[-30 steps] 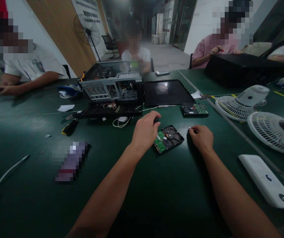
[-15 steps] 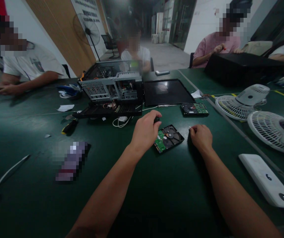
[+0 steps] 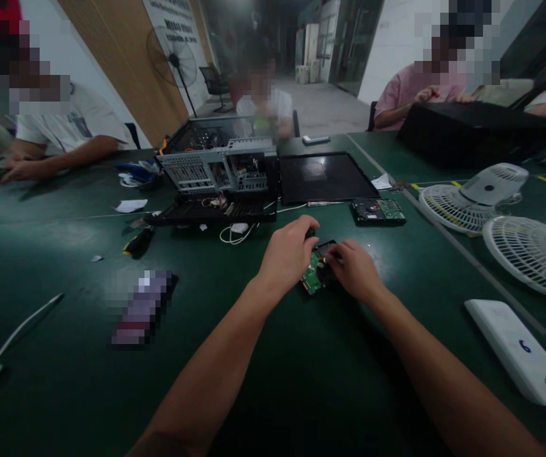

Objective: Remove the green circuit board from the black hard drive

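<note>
A black hard drive (image 3: 315,274) with a green circuit board lies face up on the dark green table (image 3: 63,285). My left hand (image 3: 288,257) is closed around a small dark tool, its tip over the drive's far corner. My right hand (image 3: 355,270) rests on the drive's right side with fingers curled; what they pinch is hidden. A second hard drive (image 3: 378,211) lies farther back to the right.
An opened computer case (image 3: 220,168) and its black side panel (image 3: 323,176) stand behind the drive, with a white cable (image 3: 237,233) in front. Two white fans (image 3: 473,193) and a white flat device (image 3: 520,352) lie at the right. Other people sit around the table.
My right hand has moved left from the bare table onto the hard drive. My left hand has stayed on the tool at the drive.
</note>
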Demonstrator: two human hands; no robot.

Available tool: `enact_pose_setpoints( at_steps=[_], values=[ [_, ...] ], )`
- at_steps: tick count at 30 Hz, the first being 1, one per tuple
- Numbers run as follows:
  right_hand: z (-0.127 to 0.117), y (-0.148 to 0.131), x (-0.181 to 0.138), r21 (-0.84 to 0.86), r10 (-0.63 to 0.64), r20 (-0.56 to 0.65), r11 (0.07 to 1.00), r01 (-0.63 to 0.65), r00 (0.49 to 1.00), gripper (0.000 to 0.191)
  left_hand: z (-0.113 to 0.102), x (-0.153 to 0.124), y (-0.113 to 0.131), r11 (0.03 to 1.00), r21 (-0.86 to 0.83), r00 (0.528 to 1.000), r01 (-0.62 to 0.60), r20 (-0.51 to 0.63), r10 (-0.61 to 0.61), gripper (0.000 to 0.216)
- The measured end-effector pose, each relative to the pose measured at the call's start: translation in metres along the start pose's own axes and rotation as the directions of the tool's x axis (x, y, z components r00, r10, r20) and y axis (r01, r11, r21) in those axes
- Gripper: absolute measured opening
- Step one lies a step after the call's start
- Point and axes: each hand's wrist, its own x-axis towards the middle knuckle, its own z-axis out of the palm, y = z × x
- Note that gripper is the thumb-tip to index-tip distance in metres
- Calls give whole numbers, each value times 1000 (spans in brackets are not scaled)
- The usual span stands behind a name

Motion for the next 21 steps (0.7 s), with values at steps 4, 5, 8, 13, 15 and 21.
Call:
enact_pose_setpoints(
  at_steps=[4, 5, 8, 13, 15, 21],
  values=[
    [11, -16, 9, -58, -62, 80, 996, 67, 995, 15, 0, 0, 0, 1000, 21, 1000, 5, 8, -5, 22],
    [13, -18, 11, -82, -67, 80, 994, 74, 995, 16, 0, 1, 0, 1000, 22, 1000, 7, 9, -7, 22],
    [17, -20, 13, -161, -88, 70, 982, 98, 994, 19, 1, 1, 0, 1000, 15, 1000, 2, 3, -2, 23],
    [20, -25, 13, -233, -125, 64, 963, 136, 990, 22, 1, 1, 0, 1000, 7, 1000, 0, 11, 0, 23],
    [20, -26, 12, -229, -120, 67, 964, 133, 990, 22, 1, 1, 0, 1000, 8, 1000, -1, 13, 1, 23],
    [11, -22, 6, -130, -42, 2, 991, 41, 999, 24, 0, 1, 2, 1000, 14, 1000, 2, 15, -2, 22]
  ],
)
